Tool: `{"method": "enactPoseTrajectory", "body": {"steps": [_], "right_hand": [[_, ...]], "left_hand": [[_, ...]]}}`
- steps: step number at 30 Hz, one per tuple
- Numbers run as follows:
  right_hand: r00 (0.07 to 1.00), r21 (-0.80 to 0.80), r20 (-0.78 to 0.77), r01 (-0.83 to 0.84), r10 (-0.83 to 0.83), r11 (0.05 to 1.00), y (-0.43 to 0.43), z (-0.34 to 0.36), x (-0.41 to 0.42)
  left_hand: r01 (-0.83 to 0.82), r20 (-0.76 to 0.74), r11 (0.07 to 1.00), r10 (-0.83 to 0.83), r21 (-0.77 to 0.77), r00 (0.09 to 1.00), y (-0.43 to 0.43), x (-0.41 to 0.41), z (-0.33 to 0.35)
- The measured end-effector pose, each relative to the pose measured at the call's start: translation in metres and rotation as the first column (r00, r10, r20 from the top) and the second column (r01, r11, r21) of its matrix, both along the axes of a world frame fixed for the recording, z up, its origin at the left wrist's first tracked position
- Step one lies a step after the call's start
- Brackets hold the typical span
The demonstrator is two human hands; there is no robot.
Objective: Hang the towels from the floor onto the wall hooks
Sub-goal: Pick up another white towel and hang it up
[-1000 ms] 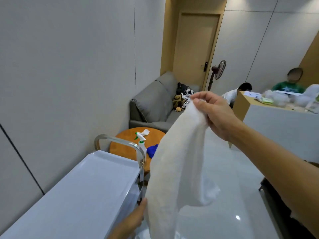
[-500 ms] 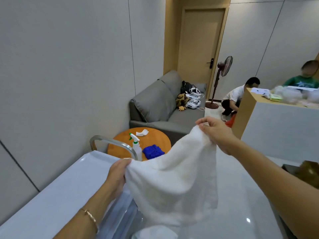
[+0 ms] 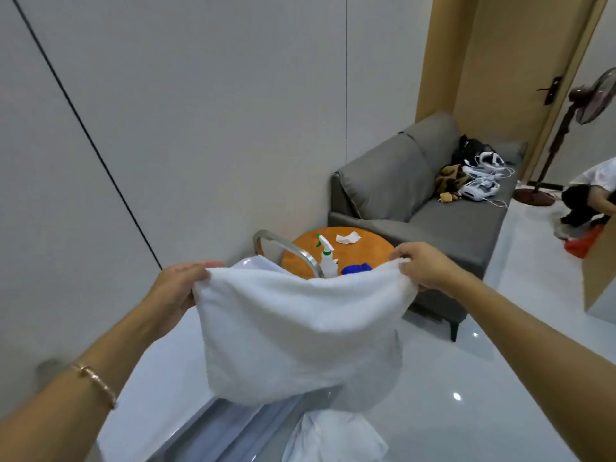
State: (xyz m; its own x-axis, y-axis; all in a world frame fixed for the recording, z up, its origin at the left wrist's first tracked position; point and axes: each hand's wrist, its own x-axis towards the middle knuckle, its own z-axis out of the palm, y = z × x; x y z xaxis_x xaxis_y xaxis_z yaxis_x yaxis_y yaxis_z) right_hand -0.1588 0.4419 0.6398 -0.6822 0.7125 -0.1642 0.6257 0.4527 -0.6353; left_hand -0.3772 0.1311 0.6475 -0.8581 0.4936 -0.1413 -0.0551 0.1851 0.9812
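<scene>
Head view: my left grip (image 3: 180, 288) and right grip (image 3: 423, 265) each pinch a top corner of the white towel (image 3: 300, 328), now stretched level between them and sagging below; half a second ago the right grip rode higher, closer in.

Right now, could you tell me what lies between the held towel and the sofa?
Head view: cart handle, then a round table with spray bottle and blue cloth.

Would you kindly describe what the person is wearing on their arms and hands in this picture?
The left forearm and right forearm are bare, with no sleeve in view. A thin gold-coloured bracelet circles the left wrist. The left hand and right hand wear no gloves; no watch shows.
</scene>
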Motion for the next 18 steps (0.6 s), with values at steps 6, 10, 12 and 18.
{"method": "enactPoseTrajectory", "body": {"steps": [6,10,12,18], "right_hand": [[0.992,-0.038,-0.125,-0.016,0.012,0.999,-0.024,0.004,-0.046],[0.934,-0.369,-0.353,-0.085,-0.055,0.925,-0.067,0.02,-0.075],[0.93,-0.508,-0.361,-0.257,0.068,0.822,-0.091,0.024,-0.092],[0.868,-0.459,-0.314,-0.493,0.384,0.739,-0.192,0.03,-0.152]], "left_hand": [[-0.128,-0.08,0.992,0.127,-0.019,0.989,-0.072,-0.009,0.011],[-0.207,-0.111,0.978,0.205,-0.006,0.972,-0.132,-0.007,0.015],[-0.253,-0.129,0.967,0.251,-0.004,0.959,-0.165,-0.005,0.017],[-0.367,-0.172,0.929,0.355,-0.042,0.919,-0.285,0.007,0.027]]}}
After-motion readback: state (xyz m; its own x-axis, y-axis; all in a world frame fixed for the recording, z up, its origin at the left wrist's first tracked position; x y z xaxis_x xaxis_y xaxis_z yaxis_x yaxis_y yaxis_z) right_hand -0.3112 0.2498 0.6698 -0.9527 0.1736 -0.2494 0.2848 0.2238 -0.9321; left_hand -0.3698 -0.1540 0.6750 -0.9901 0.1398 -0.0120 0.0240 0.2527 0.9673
